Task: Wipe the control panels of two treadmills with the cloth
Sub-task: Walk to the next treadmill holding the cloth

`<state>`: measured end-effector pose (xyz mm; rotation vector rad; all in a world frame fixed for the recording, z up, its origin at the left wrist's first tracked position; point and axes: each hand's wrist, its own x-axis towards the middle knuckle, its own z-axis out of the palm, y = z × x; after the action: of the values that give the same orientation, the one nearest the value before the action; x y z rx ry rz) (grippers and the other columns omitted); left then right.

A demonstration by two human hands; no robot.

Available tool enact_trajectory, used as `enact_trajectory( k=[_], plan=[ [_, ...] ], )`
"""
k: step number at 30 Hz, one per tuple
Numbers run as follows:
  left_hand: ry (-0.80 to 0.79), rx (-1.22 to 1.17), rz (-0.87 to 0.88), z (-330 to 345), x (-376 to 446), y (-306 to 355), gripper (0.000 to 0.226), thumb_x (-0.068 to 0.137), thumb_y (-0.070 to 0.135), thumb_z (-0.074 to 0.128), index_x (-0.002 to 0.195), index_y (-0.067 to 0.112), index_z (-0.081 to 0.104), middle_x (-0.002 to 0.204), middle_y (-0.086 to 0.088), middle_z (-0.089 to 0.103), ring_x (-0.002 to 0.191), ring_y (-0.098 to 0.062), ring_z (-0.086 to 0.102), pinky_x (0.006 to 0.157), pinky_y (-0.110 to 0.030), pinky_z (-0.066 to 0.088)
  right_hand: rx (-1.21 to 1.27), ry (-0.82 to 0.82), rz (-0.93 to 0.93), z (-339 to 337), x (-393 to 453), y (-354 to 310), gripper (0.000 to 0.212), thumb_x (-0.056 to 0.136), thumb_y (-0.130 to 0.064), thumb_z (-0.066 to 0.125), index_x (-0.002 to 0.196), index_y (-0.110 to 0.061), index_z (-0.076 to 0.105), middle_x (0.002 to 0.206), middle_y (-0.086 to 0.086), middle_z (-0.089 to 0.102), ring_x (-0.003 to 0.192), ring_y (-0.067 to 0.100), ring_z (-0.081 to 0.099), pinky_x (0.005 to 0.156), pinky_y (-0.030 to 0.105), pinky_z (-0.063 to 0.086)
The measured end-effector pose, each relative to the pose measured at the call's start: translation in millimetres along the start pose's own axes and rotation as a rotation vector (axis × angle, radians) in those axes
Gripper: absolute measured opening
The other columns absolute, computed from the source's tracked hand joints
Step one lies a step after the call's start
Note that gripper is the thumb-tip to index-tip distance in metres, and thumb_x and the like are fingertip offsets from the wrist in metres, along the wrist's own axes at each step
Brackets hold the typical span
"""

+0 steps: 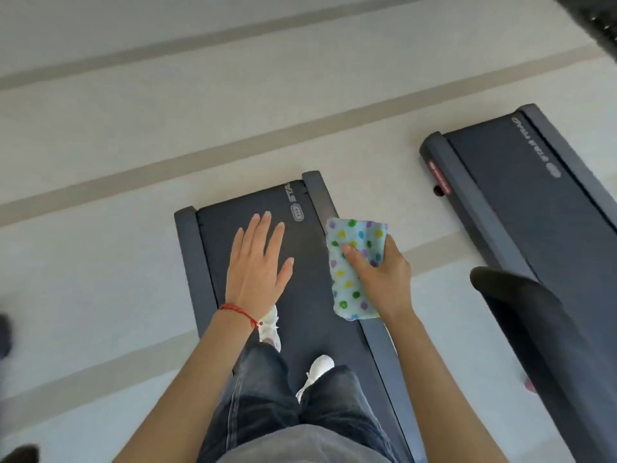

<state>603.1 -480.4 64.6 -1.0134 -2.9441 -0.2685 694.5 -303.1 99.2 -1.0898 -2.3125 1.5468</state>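
Cloth: pale blue, multicoloured dots, folded; pinched between thumb and fingers of right hand, at 3 o'clock of left hand. Left hand: empty, fingers spread, above belt of near treadmill. Second treadmill: at 2 o'clock, well apart.

Cloth: light blue w/ multicolour dots, bunched & folded, held upright over near treadmill's right side rail. Near treadmill: dark belt, grey rails, rear end on floor ahead. 2nd treadmill same type, alongside to the right, apart; control panels not visible
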Motion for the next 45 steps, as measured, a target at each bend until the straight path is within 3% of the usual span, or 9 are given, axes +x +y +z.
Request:
enact_trajectory(
  k=[4,9,15,22,27,35,45],
  plan=[
    [0.028,-0.006,-0.081,0,23,-45,0.056,0.09,0.037,0.034,0.131,0.002,0.048,0.14,-0.022,0.042,0.13,-0.038,0.038,0.104,-0.053,0.03,-0.03,-0.063,-0.037,43,36,-28,0.029,0.08,-0.037,0.068,0.098,-0.02,0.054,0.091,-0.004,0.063,0.082,0.012,0.061,0.063,0.014,0.045],
    [0.015,0.012,-0.129,-2,69,-108,0.057,0.089,0.037,0.034,0.13,0.001,0.05,0.138,-0.023,0.045,0.127,-0.04,0.042,0.102,-0.055,0.032,-0.032,-0.097,-0.033,97,89,-67,0.027,0.081,-0.037,0.068,0.1,-0.025,0.053,0.093,-0.006,0.064,0.081,0.01,0.062,0.065,0.017,0.047],
    [0.04,0.016,-0.125,-9,128,-167,0.056,0.089,0.037,0.035,0.129,0.001,0.051,0.138,-0.023,0.045,0.128,-0.039,0.041,0.103,-0.054,0.031,-0.056,-0.069,-0.027,142,146,-107,0.041,0.08,-0.038,0.068,0.112,-0.015,0.056,0.1,-0.001,0.065,0.086,0.016,0.063,0.07,0.023,0.051],
    [0.064,-0.008,-0.167,-3,216,-208,0.056,0.09,0.037,0.034,0.13,0.001,0.051,0.139,-0.022,0.044,0.129,-0.039,0.04,0.104,-0.054,0.029,-0.07,-0.092,-0.06,174,235,-141,0.037,0.081,-0.038,0.067,0.108,-0.015,0.056,0.098,-0.001,0.065,0.085,0.016,0.064,0.07,0.026,0.052],
    [0.088,-0.005,-0.197,8,298,-231,0.055,0.09,0.036,0.036,0.129,0.001,0.05,0.138,-0.022,0.044,0.129,-0.038,0.039,0.104,-0.054,0.032,-0.071,-0.132,-0.077,188,322,-172,0.027,0.081,-0.038,0.067,0.095,-0.021,0.051,0.089,-0.004,0.062,0.077,0.009,0.061,0.062,0.018,0.048],
    [0.128,0.003,-0.255,0,413,-270,0.054,0.09,0.035,0.036,0.129,0.001,0.051,0.138,-0.022,0.044,0.129,-0.038,0.038,0.103,-0.054,0.032,-0.066,-0.194,-0.111,215,448,-235,0.027,0.082,-0.036,0.067,0.097,-0.02,0.052,0.087,-0.011,0.059,0.076,0.0,0.057,0.06,0.013,0.044],
    [0.114,0.018,-0.218,1,538,-370,0.054,0.091,0.035,0.037,0.131,0.001,0.049,0.14,-0.023,0.042,0.131,-0.034,0.032,0.104,-0.055,0.03,-0.019,-0.205,-0.118,302,558,-304,0.025,0.081,-0.037,0.067,0.096,-0.024,0.051,0.085,-0.018,0.057,0.076,-0.003,0.057,0.057,0.009,0.045]
  ],
)
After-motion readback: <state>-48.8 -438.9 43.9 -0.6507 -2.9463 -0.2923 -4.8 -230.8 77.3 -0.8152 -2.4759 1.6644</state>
